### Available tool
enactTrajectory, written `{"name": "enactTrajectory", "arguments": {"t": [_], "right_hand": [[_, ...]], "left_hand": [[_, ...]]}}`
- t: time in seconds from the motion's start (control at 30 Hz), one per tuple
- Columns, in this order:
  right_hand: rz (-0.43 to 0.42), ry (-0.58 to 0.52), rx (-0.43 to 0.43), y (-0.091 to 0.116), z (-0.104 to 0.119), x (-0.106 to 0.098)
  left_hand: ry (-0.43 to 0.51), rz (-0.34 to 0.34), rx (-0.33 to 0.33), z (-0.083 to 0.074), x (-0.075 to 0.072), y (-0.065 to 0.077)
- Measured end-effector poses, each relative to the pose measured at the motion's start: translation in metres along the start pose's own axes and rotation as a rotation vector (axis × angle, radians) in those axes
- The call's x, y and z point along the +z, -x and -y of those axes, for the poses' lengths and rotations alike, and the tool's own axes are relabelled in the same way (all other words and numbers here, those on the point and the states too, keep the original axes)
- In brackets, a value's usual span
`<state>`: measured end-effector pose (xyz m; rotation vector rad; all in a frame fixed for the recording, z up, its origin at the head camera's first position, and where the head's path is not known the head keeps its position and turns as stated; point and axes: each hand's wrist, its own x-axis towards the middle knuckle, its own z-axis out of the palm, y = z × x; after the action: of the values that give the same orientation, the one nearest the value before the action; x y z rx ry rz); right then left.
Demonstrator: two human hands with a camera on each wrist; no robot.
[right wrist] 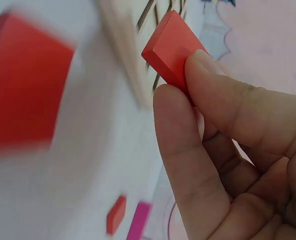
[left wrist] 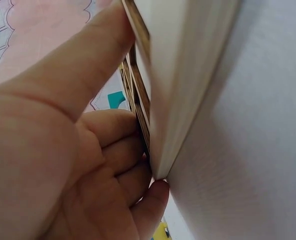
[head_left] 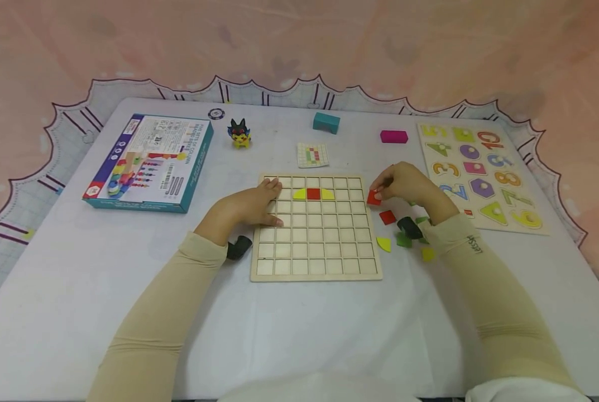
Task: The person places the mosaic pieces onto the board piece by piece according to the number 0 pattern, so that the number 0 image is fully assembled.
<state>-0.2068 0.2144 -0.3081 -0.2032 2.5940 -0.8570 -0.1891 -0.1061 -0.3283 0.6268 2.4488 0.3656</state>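
A wooden grid board (head_left: 324, 268) lies on the table, with a red square tile (head_left: 313, 194) between two yellow quarter-round tiles (head_left: 300, 194) in its second row. My left hand (head_left: 256, 204) rests on the board's left side, thumb and fingers extended over its edge. Between thumb and finger, my right hand (head_left: 405, 181) pinches another red square tile (right wrist: 175, 47) just off the board's right edge. Close below that hand lies a loose red tile (head_left: 387, 217). Yellow (head_left: 384, 244) and green tiles (head_left: 403, 240) lie near the right wrist, partly hidden by its black wrist camera (head_left: 410, 227).
Behind the board lies a pattern card (head_left: 312, 156). Teal (head_left: 326, 122) and magenta blocks (head_left: 393, 137) stand farther back, with a small yellow-and-black figure (head_left: 239, 134) and a round chip (head_left: 216, 114). A toy box (head_left: 148, 162) is at left, a number puzzle (head_left: 480, 173) at right.
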Motion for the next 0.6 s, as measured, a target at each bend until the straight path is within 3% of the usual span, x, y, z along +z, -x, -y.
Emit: {"name": "enactTrajectory", "arguments": {"t": [0.37, 0.6], "right_hand": [[0.057, -0.064, -0.051, -0.024, 0.039, 0.028], [0.101, -0.013, -0.068, -0.034, 0.054, 0.044]], "left_hand": [[0.005, 0.000, -0.003, 0.002, 0.000, 0.000], [0.011, -0.008, 0.014, 0.003, 0.001, 0.000]]}}
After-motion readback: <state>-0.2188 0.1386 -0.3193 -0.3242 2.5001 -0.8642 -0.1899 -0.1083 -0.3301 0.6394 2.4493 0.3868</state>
